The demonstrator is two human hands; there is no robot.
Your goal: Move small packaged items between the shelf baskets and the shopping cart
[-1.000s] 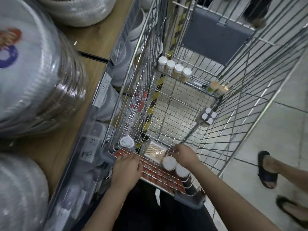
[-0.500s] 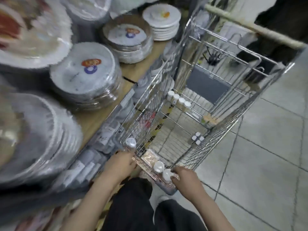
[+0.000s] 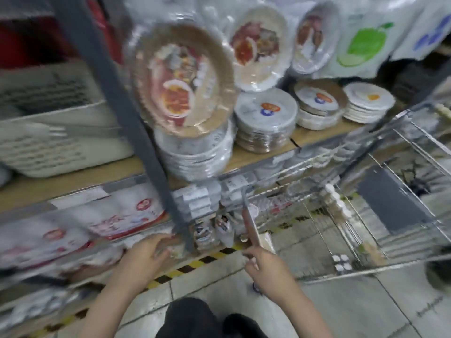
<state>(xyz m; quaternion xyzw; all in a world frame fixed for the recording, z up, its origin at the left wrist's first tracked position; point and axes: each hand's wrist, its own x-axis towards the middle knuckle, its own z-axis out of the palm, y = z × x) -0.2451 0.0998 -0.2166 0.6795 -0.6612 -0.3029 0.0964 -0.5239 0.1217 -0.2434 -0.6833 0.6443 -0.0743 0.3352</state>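
Your left hand (image 3: 144, 254) reaches toward the low shelf (image 3: 102, 230), fingers spread and holding nothing; your right hand (image 3: 264, 265) is curled at the near end of the cart (image 3: 380, 215), but blur hides whether it grips the handle or a packet, so I cannot tell. The small bottles (image 3: 338, 202) stand in a row inside the cart, with a four-pack (image 3: 341, 262) near its right corner; more small packs (image 3: 212, 230) sit low on the shelf beside the grey post (image 3: 136, 132). Risk: your view is swinging fast, so a blind reach could knock those shelf packs over or clip the post, and an unsteady cart may tip the bottles. Against half a second ago, your head has turned left toward the shelf, the left hand has left the cart, and the two hands are further apart.
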